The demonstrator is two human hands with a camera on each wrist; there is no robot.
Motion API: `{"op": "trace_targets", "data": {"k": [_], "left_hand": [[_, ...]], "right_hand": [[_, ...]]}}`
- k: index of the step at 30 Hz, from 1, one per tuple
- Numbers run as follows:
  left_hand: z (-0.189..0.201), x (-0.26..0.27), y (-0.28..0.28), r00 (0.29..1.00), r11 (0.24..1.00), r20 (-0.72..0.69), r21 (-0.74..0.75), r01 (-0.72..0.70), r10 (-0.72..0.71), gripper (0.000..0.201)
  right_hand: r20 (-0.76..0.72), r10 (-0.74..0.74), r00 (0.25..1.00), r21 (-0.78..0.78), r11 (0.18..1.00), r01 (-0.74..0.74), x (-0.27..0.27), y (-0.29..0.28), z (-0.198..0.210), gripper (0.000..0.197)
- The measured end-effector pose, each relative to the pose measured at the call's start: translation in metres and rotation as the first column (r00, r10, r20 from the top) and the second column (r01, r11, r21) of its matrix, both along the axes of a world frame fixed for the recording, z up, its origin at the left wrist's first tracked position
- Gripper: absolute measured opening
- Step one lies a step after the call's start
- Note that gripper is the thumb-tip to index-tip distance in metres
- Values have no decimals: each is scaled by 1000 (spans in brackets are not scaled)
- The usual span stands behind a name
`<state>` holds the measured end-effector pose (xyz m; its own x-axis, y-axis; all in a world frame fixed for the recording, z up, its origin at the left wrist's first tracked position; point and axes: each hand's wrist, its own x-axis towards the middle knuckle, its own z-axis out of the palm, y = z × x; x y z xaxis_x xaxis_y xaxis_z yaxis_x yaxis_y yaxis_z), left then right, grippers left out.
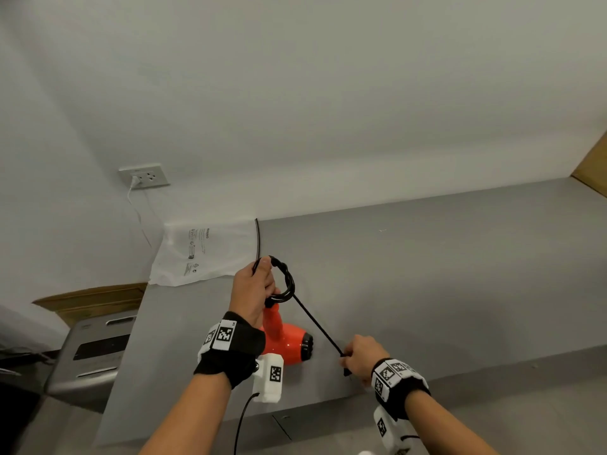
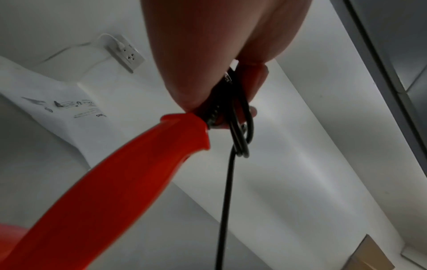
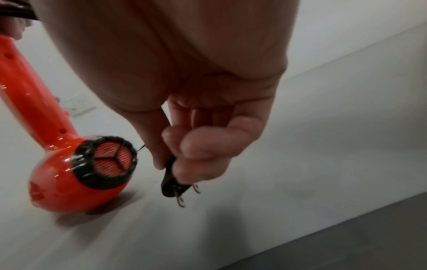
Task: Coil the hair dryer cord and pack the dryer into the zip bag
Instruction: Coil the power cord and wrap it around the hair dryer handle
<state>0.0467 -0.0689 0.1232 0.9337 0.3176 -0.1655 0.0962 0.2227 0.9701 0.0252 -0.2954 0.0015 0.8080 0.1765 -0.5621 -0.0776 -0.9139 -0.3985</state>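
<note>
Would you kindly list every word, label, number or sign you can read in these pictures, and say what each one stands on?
"WARNING": heading on the white zip bag, seen sideways in the head view; only faintly legible.
Smaller print and symbols under that heading: too small to read.
Square black-and-white coded markers on the wrist bands: patterns, not readable text.
Orange hair dryer and its black plug: no text visible.

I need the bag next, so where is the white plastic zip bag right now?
In the head view, the white plastic zip bag lies at the grey table's far left corner against the wall, beyond the left hand.
</note>
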Motion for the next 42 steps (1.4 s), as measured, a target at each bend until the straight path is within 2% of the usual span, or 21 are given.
{"op": "trace_targets", "data": {"k": [5, 7, 8, 11, 13, 16, 17, 19, 21, 23, 24, 25, 26, 27, 29, 31, 35, 39, 42], "left_hand": [[-3, -1, 4, 1000, 998, 11, -62, 11, -10, 28], [-2, 1, 8, 1000, 997, 13, -78, -2, 3, 31], [-1, 2, 11, 1000, 997, 11, -77, -11, 12, 31], [1, 4, 24, 1000, 1000, 18, 20, -7, 7, 31], [2, 3, 25, 999, 994, 37, 113, 10, -14, 34], [3, 4, 17, 998, 979, 47, 205, 20, -30, 33], [2, 6, 14, 998, 974, 43, 227, 25, -35, 32], [2, 9, 7, 998, 969, 31, 240, 53, -62, 30], [2, 9, -1, 996, 966, 7, 242, 87, -92, 32], [3, 7, -10, 991, 960, -6, 250, 130, -133, 33], [4, 5, -14, 987, 957, -3, 244, 155, -159, 31], [5, 3, -16, 983, 958, 7, 225, 179, -185, 30], [5, 1, -18, 978, 959, 21, 203, 199, -208, 30], [6, -1, -20, 975, 960, 30, 183, 213, -222, 31], [10, -6, -24, 973, 963, 38, 157, 220, -229, 30], [15, -11, -27, 969, 961, 53, 146, 233, -243, 27], [13, -12, -27, 966, 957, 33, 145, 251, -258, 35], [11, -14, -24, 958, 956, 25, 78, 284, -287, 34], [11, -15, -21, 954, 943, 42, 171, 285, -296, 30]], "right_hand": [[32, -38, 999, 50, 998, 36, 3, -22, 9, 24], [96, -33, 995, 109, 994, 23, -2, -33, 19, 23], [154, -28, 988, 149, 989, 5, -6, -40, 24, 29], [407, -63, 911, 343, 935, -89, -30, -56, 52, 32], [508, -81, 857, 451, 873, -185, -44, -55, 76, 29], [594, 14, 804, 473, 802, -364, -54, -41, 114, 27], [602, 40, 797, 488, 772, -407, -55, -34, 128, 27], [547, 53, 836, 583, 692, -425, -55, -20, 153, 27], [422, 47, 905, 734, 568, -372, -53, -8, 171, 26], [327, -14, 945, 855, 429, -290, -47, 4, 181, 28], [278, -53, 959, 896, 374, -239, -42, 10, 182, 33], [225, -96, 970, 919, 352, -178, -36, 15, 181, 39], [181, -143, 973, 920, 374, -116, -30, 20, 178, 41], [169, -189, 967, 896, 439, -71, -24, 24, 174, 38], [231, -238, 944, 782, 622, -34, -15, 31, 162, 29], [254, -223, 941, 703, 711, -21, -10, 36, 149, 29], [319, -171, 932, 633, 770, -76, -9, 49, 142, 32], [522, -94, 848, 547, 800, -248, -5, 58, 151, 27], [604, -5, 797, 470, 810, -351, 0, 59, 155, 25]]}}
